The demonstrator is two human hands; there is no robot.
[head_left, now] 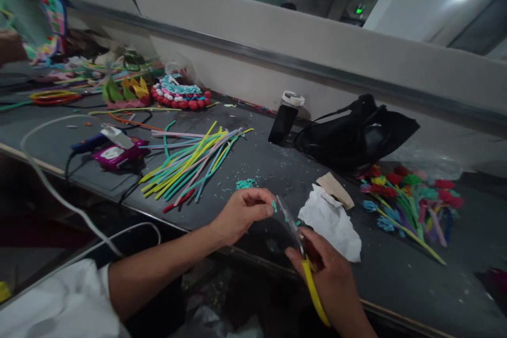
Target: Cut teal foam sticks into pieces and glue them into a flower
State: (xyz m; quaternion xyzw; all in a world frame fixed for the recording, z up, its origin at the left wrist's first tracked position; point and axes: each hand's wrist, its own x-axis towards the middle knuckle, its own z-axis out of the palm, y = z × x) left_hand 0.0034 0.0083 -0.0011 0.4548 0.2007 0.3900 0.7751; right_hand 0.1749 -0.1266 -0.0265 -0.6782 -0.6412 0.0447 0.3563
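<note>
Between thumb and fingertips, my left hand [246,213] pinches a small green piece [274,206], perhaps a bit of pipe cleaner. My right hand [325,269] is wrapped round the yellow handles of a pair of scissors [317,296]. Their blades point up and left, close beside the green piece; whether they touch it I cannot tell. Behind my left hand lies a small heap of green clippings [246,184], with more bits scattered around it. Farther left, a bundle of long yellow, green and pink pipe cleaners [190,161] rests on the dark table [253,137].
Crumpled white paper [330,222] and brown paper [335,190] lie right of the scissors. Colourful fuzzy flowers [412,195], a black bag [356,132] and a bottle [285,119] stand beyond. At left are a purple packet [121,154], a white cable [51,185] and another person's hand [11,47].
</note>
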